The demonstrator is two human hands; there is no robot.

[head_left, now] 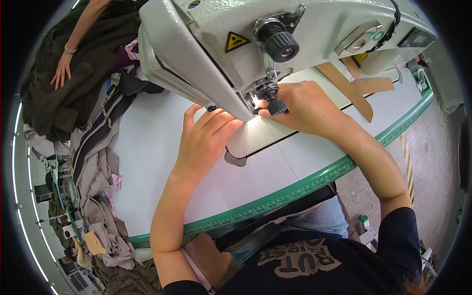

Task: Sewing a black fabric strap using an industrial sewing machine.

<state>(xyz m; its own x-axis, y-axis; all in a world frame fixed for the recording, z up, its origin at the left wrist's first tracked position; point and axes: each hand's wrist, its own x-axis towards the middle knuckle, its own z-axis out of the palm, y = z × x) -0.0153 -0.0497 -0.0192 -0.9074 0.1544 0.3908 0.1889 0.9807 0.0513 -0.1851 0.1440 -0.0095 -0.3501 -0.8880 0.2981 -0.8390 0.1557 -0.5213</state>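
A white sewing machine (196, 54) fills the upper middle, its lit needle area between my two hands. My left hand (204, 140) lies on the white table (196, 206) left of the needle, fingers stretched out and partly spread; the machine head hides some of their tips. From the right, my right hand (307, 108) reaches in beside a dark tension knob (278, 107). Its thumb and fingers are closed near the presser foot, and the knob covers part of them. Whatever lies between those fingertips is too small and hidden to make out.
Brown card strips (346, 91) lie right of the machine bed. A green measuring tape (275, 201) runs along the table's curved front edge. Grey-beige garments (101, 169) hang at the left. Behind them, another person's hand (62, 69) rests on dark olive cloth (37, 103).
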